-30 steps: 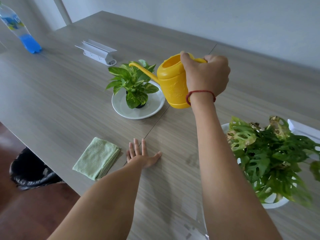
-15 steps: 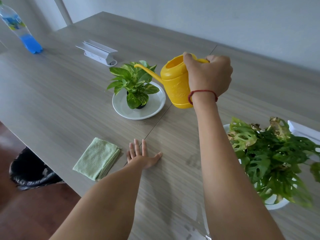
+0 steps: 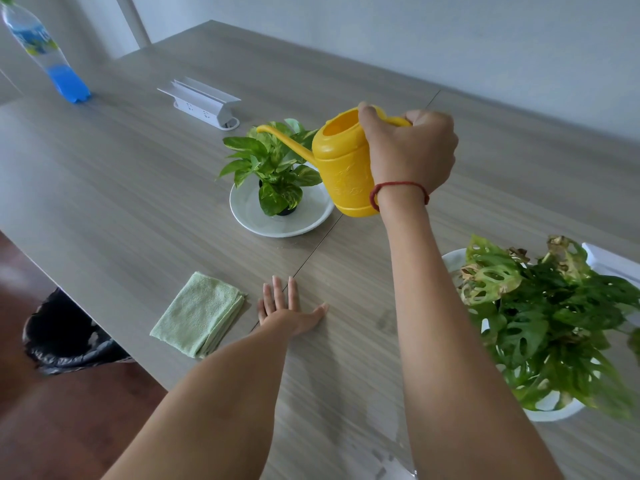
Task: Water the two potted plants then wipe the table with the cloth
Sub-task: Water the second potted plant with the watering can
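My right hand (image 3: 412, 152) grips the handle of a yellow watering can (image 3: 341, 168), held above the table with its long spout over the small leafy potted plant (image 3: 273, 164). That plant sits in a black pot on a white saucer (image 3: 249, 216). A larger plant with holed leaves (image 3: 550, 317) stands in a white pot at the right. A folded green cloth (image 3: 199, 315) lies near the front edge. My left hand (image 3: 287, 308) rests flat on the table beside the cloth, fingers spread.
A white power socket box (image 3: 199, 102) sits behind the small plant. A plastic bottle with blue liquid (image 3: 45, 53) stands at the far left. A black-bagged bin (image 3: 65, 337) is on the floor under the table's front edge. A seam runs across the wooden table (image 3: 121, 174).
The watering can has tipped back slightly, its spout rising above the small plant's leaves. My left hand has stayed flat on the table.
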